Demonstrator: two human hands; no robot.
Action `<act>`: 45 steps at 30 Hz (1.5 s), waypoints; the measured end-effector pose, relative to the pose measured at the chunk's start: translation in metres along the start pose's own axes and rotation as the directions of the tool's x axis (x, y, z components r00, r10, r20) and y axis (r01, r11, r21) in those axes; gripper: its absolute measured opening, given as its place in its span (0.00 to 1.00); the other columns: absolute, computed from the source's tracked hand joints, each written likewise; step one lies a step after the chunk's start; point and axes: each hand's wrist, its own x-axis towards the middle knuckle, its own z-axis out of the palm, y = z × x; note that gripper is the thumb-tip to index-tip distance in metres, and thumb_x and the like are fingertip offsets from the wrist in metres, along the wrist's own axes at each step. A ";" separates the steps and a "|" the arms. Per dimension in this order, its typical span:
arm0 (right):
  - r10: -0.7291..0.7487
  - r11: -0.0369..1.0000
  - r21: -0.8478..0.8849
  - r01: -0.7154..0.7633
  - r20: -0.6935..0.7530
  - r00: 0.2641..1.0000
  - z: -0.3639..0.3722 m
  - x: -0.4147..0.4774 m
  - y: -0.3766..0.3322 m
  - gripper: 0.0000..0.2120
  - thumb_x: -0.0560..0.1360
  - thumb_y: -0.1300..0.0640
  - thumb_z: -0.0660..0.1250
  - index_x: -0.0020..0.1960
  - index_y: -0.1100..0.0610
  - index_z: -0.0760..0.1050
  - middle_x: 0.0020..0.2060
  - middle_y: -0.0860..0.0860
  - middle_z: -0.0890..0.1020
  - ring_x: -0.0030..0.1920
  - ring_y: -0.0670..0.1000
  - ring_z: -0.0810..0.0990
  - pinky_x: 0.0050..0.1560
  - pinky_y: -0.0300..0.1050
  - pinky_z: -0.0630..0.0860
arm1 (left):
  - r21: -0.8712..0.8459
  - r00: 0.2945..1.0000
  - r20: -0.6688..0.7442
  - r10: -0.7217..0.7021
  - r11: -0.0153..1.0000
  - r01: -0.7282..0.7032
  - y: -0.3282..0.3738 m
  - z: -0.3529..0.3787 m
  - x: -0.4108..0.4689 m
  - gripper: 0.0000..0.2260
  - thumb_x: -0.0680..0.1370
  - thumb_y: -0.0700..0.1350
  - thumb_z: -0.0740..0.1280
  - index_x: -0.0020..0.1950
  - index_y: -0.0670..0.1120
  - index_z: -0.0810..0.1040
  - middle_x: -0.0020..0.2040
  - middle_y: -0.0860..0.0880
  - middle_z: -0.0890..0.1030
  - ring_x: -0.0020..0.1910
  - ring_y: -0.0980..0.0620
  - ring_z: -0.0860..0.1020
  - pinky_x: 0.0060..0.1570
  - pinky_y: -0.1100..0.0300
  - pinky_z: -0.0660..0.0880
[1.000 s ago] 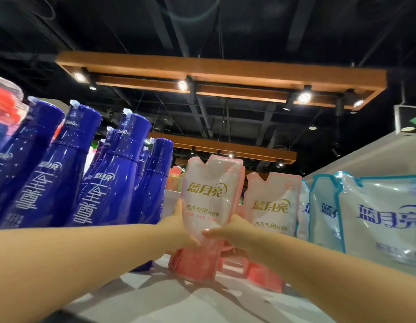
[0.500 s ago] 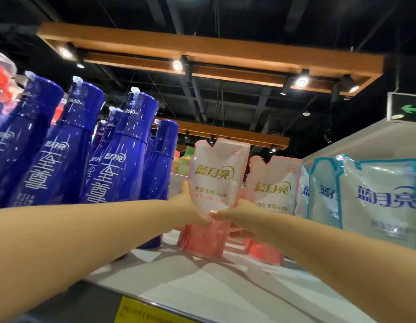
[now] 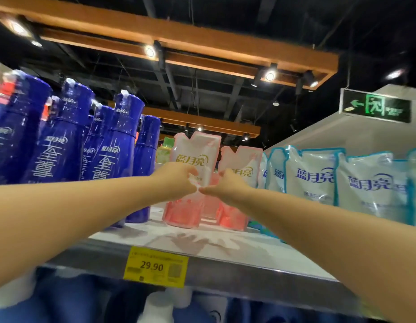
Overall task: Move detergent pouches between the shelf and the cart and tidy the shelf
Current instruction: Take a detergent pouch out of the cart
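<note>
Pink pouch (image 3: 197, 157) stands upright on the shelf (image 3: 225, 250), long axis vertical, just behind the left grip (image 3: 176, 180) and right grip (image 3: 223, 187), whose tips meet at its middle; blur hides whether either holds it.

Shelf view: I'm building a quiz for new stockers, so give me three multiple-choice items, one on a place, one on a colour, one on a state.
1. The pink pouches stand:
A) between the blue bottles and the pale blue pouches
B) left of the bottles
C) in a cart

2. The price tag is:
A) red
B) yellow
C) white

3. The front pink pouch is:
A) lying flat
B) hanging
C) upright

Key: A, bottles on the left and pale pouches on the right; B, yellow, reading 29.90; C, it stands on the shelf.
</note>
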 end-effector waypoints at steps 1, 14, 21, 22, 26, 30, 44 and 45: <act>-0.044 0.999 -0.019 0.043 -0.019 0.999 -0.008 -0.014 -0.002 0.32 0.73 0.47 0.70 0.70 0.59 0.61 0.56 0.53 0.76 0.46 0.49 0.75 0.40 0.38 0.73 | -0.001 0.999 -0.018 0.042 0.999 -0.042 0.012 -0.006 -0.012 0.19 0.78 0.43 0.62 0.70 0.48 0.68 0.66 0.48 0.74 0.59 0.51 0.75 0.50 0.63 0.73; -0.009 0.996 -0.080 -0.039 -0.526 0.851 -0.212 -0.327 0.097 0.18 0.72 0.48 0.70 0.57 0.51 0.67 0.44 0.46 0.76 0.50 0.53 0.79 0.55 0.52 0.74 | -0.562 0.864 -0.409 0.293 0.665 -0.492 0.316 0.041 -0.195 0.06 0.75 0.45 0.66 0.50 0.46 0.78 0.43 0.49 0.82 0.43 0.51 0.78 0.46 0.59 0.72; -0.072 0.876 -0.412 -0.251 -0.625 0.777 -0.323 -0.539 0.176 0.14 0.72 0.49 0.63 0.55 0.55 0.75 0.48 0.48 0.80 0.50 0.50 0.77 0.51 0.47 0.73 | -0.944 0.890 -0.212 0.404 0.151 -0.293 0.501 0.108 -0.326 0.04 0.73 0.46 0.64 0.41 0.56 0.74 0.37 0.56 0.79 0.34 0.64 0.75 0.39 0.67 0.72; -0.034 0.870 -0.389 -0.303 -0.660 0.751 -0.335 -0.568 0.189 0.14 0.72 0.48 0.62 0.54 0.54 0.75 0.47 0.46 0.79 0.49 0.49 0.77 0.49 0.46 0.72 | -0.968 0.881 -0.162 0.445 0.101 -0.229 0.529 0.123 -0.347 0.04 0.74 0.44 0.64 0.42 0.54 0.75 0.38 0.55 0.79 0.33 0.64 0.75 0.37 0.68 0.72; 0.103 0.832 -0.258 -0.491 -0.798 0.594 -0.374 -0.682 0.237 0.05 0.76 0.52 0.65 0.49 0.52 0.73 0.43 0.46 0.79 0.46 0.46 0.76 0.46 0.41 0.71 | -0.998 0.770 -0.052 0.636 -0.016 -0.055 0.637 0.174 -0.438 0.07 0.70 0.48 0.61 0.45 0.56 0.76 0.39 0.57 0.78 0.41 0.53 0.79 0.45 0.55 0.74; 0.230 0.749 -0.081 -0.657 -0.899 0.373 -0.411 -0.777 0.292 0.03 0.76 0.54 0.66 0.48 0.49 0.72 0.42 0.45 0.79 0.45 0.44 0.76 0.41 0.30 0.67 | -0.994 0.664 0.001 0.748 -0.073 0.083 0.731 0.222 -0.524 0.15 0.78 0.42 0.62 0.65 0.52 0.72 0.42 0.60 0.77 0.46 0.61 0.77 0.53 0.59 0.72; 0.588 0.369 0.497 -0.786 -0.779 -0.217 -0.488 -1.002 0.576 0.21 0.74 0.52 0.68 0.64 0.55 0.68 0.58 0.52 0.76 0.57 0.50 0.75 0.59 0.47 0.71 | -0.913 0.392 0.391 0.832 0.298 0.278 0.982 0.462 -0.677 0.21 0.78 0.39 0.62 0.71 0.47 0.65 0.56 0.49 0.74 0.52 0.57 0.72 0.52 0.69 0.67; 0.607 0.346 0.531 -0.774 -0.755 -0.247 -0.489 -1.012 0.598 0.22 0.74 0.52 0.68 0.65 0.56 0.67 0.59 0.52 0.76 0.58 0.51 0.75 0.60 0.48 0.70 | -0.902 0.381 0.422 0.823 0.339 0.268 0.994 0.480 -0.685 0.22 0.78 0.39 0.63 0.72 0.46 0.65 0.57 0.48 0.75 0.53 0.56 0.73 0.53 0.68 0.67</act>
